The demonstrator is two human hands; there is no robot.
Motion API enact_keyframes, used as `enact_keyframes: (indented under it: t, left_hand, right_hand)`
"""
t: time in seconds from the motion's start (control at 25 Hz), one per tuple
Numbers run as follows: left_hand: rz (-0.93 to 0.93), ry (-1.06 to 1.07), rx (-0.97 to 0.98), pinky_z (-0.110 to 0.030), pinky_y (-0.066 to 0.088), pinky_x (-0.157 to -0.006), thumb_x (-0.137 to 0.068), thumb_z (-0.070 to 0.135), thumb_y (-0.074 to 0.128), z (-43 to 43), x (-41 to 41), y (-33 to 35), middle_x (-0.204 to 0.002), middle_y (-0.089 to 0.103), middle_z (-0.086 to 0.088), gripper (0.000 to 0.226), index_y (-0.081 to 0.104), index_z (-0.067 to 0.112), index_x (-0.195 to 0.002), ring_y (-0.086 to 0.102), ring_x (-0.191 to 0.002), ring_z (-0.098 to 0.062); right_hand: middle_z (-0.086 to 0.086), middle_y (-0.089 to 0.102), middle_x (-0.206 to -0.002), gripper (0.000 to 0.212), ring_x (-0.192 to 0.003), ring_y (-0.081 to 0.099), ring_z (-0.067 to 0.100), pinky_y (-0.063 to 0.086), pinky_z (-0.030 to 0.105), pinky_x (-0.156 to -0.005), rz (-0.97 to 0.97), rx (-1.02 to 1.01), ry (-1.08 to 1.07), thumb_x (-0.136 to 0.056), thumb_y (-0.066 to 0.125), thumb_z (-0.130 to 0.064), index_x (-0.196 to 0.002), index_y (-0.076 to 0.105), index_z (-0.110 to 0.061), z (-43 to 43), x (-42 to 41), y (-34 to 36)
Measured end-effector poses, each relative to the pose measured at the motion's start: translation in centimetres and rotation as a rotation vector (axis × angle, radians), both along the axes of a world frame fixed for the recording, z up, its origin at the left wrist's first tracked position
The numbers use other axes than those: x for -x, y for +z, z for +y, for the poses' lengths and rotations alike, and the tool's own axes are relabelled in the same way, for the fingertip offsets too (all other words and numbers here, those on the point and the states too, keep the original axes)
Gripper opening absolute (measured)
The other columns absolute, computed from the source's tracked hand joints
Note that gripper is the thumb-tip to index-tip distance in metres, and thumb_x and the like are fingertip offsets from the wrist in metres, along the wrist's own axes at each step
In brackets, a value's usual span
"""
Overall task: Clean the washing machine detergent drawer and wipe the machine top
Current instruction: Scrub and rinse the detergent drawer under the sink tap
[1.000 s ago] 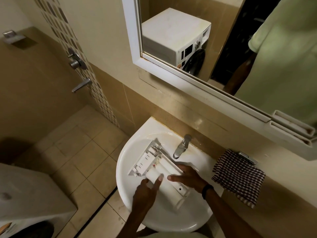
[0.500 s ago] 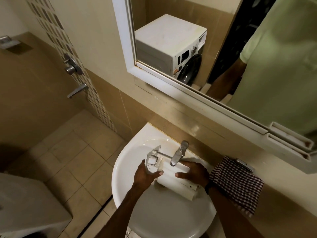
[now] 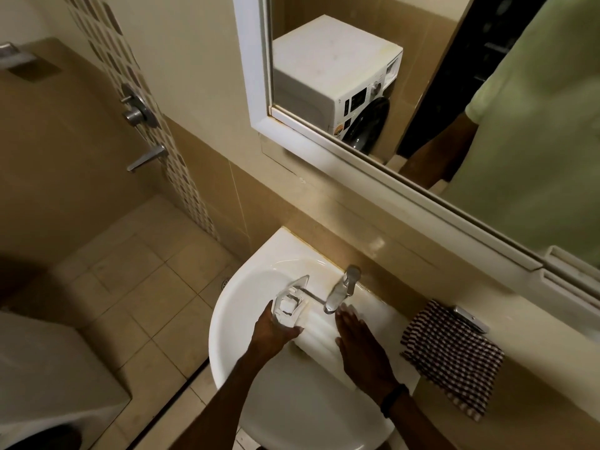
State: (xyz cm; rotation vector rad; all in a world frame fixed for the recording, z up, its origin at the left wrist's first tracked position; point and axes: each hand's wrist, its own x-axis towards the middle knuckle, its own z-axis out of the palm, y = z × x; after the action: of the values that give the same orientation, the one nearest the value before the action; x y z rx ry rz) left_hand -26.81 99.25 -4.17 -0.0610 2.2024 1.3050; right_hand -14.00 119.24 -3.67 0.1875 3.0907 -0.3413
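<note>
Though lighting is dim, sink (image 3: 227, 323) apparently holds drawer (image 3: 319, 336).

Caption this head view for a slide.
Left hand grips detergent drawer in the sink; right hand lies flat on it.

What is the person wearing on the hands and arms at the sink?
The left hand and right hand are bare, without gloves. The forearms show no sleeves. A narrow dark band circles the right wrist. The mirror shows a pale green short-sleeved shirt.
</note>
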Motion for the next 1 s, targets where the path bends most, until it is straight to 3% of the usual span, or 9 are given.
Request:
enact_keyframes:
  t: [0.08, 0.2, 0.32, 0.4, 0.6, 0.84, 1.0]
  left_hand:
    - [-0.012, -0.021, 0.008, -0.011, 0.039, -0.087, -0.066, 0.02, 0.095, 0.0, 0.1, 0.0, -0.117, 0.06, 0.017, 0.079, 0.05, 0.034, -0.129, 0.057, -0.11, -0.009]
    - [0.003, -0.026, 0.021, -0.018, 0.04, -0.094, -0.064, 0.023, 0.095, 0.0, 0.2, -0.3, -0.118, 0.06, 0.016, 0.08, 0.049, 0.036, -0.127, 0.058, -0.116, -0.013]
    - [0.017, -0.015, 0.029, -0.018, 0.037, -0.097, -0.067, 0.021, 0.094, 0.0, 0.0, -0.2, -0.12, 0.056, 0.014, 0.083, 0.049, 0.026, -0.136, 0.052, -0.114, -0.009]
    - [0.021, 0.006, 0.026, -0.02, 0.042, -0.095, -0.066, 0.024, 0.093, 0.1, -0.2, -0.3, -0.12, 0.061, 0.013, 0.081, 0.051, 0.026, -0.135, 0.058, -0.113, -0.013]
    - [0.03, 0.06, 0.018, -0.028, 0.05, -0.099, -0.063, 0.029, 0.089, 0.2, -0.9, -0.2, -0.12, 0.066, 0.008, 0.08, 0.053, 0.025, -0.135, 0.062, -0.113, -0.017]
    - [0.048, 0.068, 0.011, -0.018, 0.039, -0.096, -0.069, 0.021, 0.093, 0.4, -1.2, 0.0, -0.12, 0.057, 0.013, 0.08, 0.051, 0.021, -0.137, 0.054, -0.111, -0.009]
    - [0.029, 0.106, 0.022, -0.021, 0.045, -0.095, -0.067, 0.026, 0.093, 0.3, -1.5, -0.2, -0.118, 0.064, 0.011, 0.079, 0.053, 0.022, -0.136, 0.061, -0.112, -0.015]
  right_hand:
    - [0.009, 0.036, -0.158, 0.058, -0.146, 0.036, 0.025, 0.026, 0.036, -0.121, 0.037, -0.03, 0.07, -0.107, 0.014, -0.037, -0.151, 0.04, -0.011, 0.6, -1.0, -0.4]
    - [0.008, 0.033, -0.16, 0.058, -0.148, 0.031, 0.024, 0.024, 0.038, -0.122, -0.015, -0.07, 0.144, -0.104, 0.031, -0.04, -0.154, 0.035, -0.011, 0.8, -0.7, -0.5]
    - [0.01, 0.036, -0.159, 0.063, -0.146, 0.036, 0.026, 0.03, 0.04, -0.12, -0.088, -0.088, 0.197, -0.101, 0.045, -0.041, -0.154, 0.034, -0.009, 0.2, 2.1, -0.4]
    - [0.011, 0.038, -0.157, 0.067, -0.144, 0.039, 0.027, 0.035, 0.042, -0.118, -0.099, -0.114, 0.245, -0.098, 0.053, -0.039, -0.153, 0.034, -0.008, 0.1, 3.1, -0.3]
    - [0.008, 0.031, -0.161, 0.061, -0.149, 0.03, 0.022, 0.027, 0.035, -0.118, -0.002, -0.151, 0.318, -0.102, 0.04, -0.038, -0.155, 0.032, -0.009, 2.1, -1.7, 0.4]
    - [0.011, 0.039, -0.157, 0.067, -0.148, 0.033, 0.027, 0.039, 0.041, -0.115, -0.119, -0.128, 0.339, -0.096, 0.056, -0.037, -0.152, 0.037, -0.005, -1.5, 5.4, 0.3]
    - [0.008, 0.035, -0.16, 0.062, -0.146, 0.035, 0.022, 0.033, 0.035, -0.117, -0.005, -0.179, 0.354, -0.099, 0.05, -0.036, -0.153, 0.037, -0.008, 2.2, -1.3, 1.6]
